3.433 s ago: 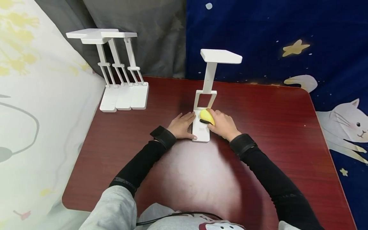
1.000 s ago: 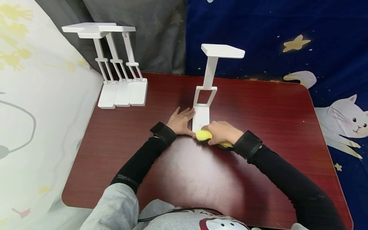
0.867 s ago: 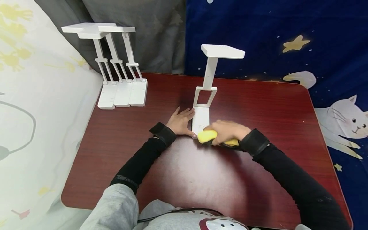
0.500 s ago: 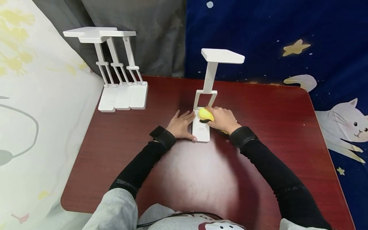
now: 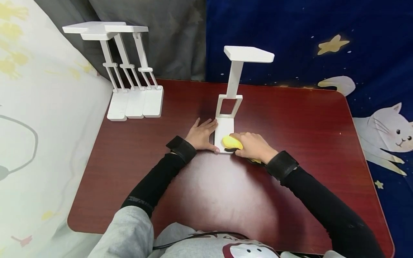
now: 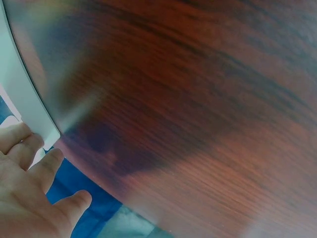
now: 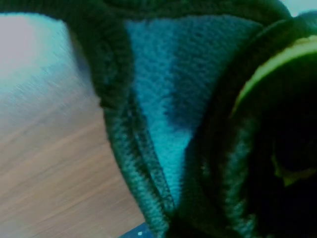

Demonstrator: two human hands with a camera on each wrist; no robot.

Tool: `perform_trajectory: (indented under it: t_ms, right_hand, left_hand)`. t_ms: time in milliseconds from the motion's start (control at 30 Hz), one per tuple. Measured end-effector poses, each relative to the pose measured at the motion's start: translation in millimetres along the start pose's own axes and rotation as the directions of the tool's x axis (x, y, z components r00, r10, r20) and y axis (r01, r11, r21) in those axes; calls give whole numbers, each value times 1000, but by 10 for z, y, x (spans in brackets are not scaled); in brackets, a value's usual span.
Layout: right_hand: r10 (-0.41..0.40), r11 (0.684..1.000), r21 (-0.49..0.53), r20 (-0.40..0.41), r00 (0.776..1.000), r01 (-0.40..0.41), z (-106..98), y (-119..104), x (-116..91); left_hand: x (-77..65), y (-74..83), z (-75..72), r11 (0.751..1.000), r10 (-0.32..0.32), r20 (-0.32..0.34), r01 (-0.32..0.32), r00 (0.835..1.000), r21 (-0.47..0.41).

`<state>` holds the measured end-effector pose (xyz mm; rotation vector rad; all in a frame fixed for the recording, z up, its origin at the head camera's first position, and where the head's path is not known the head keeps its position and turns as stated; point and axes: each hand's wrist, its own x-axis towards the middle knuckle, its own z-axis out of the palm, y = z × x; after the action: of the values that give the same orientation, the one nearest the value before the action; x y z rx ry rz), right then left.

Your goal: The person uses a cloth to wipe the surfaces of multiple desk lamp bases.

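Note:
A white folding desk lamp stands unfolded in the head view, its base flat on the table. My right hand grips a bunched yellow cloth with black edging, which lies against the front part of the base. In the right wrist view the cloth fills most of the picture, tinted blue, with its dark stitched edge showing; the hand is hidden there. My left hand rests at the base's left side, fingers spread and thumb near the front corner. In the left wrist view the left hand lies by a white edge.
Several similar things are absent from the right half; three white lamps stand side by side at the table's back left. A brown-red table bears everything. A grey curtain and a blue printed cloth hang behind it.
Over these seconds my right hand has wiped the cloth back and forth along the base; since half a second ago it has come from near the hinge toward the front. The left hand stays put.

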<state>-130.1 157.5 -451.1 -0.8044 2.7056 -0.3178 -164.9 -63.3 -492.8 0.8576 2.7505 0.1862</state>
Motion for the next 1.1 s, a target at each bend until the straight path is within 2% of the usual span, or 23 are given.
perform_trajectory:
  t_ms: [233,333,400,467,567,667,767,900,1100]
  right_hand:
    - [-88,993,81,4,996,87,70,2,-151]
    - [-160,978,140,40,986,153,51,71,-183]
    - [-179,967,196,58,982,165,10,158,-191]
    - [-139,963,239,46,989,124,-52,272,-171]
    - [13,977,211,-50,999,-2,-155,464,-78]
    - [165,982,116,-130,978,-150,-201,627,78]
    - [245,969,32,-130,961,-243,-176,699,233]
    - [276,960,-17,-104,955,-280,-86,669,391]
    - [242,967,-46,-128,962,-250,-17,534,451]
  left_hand:
    - [-2,-33,-13,1000,1,-10,-1,1000,2]
    - [-7,-38,2,1000,-2,-6,2,1000,0]
    - [-11,-37,19,1000,-1,1,1,1000,-5]
    - [-14,-34,37,1000,0,6,1,1000,-12]
    - [-14,-27,58,1000,5,-4,-5,1000,-21]
    - [-17,-13,70,1000,7,-11,-8,1000,-24]
    - [-23,4,78,1000,10,-5,-10,1000,-24]
    - [-25,19,69,1000,10,-1,-10,1000,-19]
    - [-4,-4,15,1000,-1,-9,1,1000,-4]
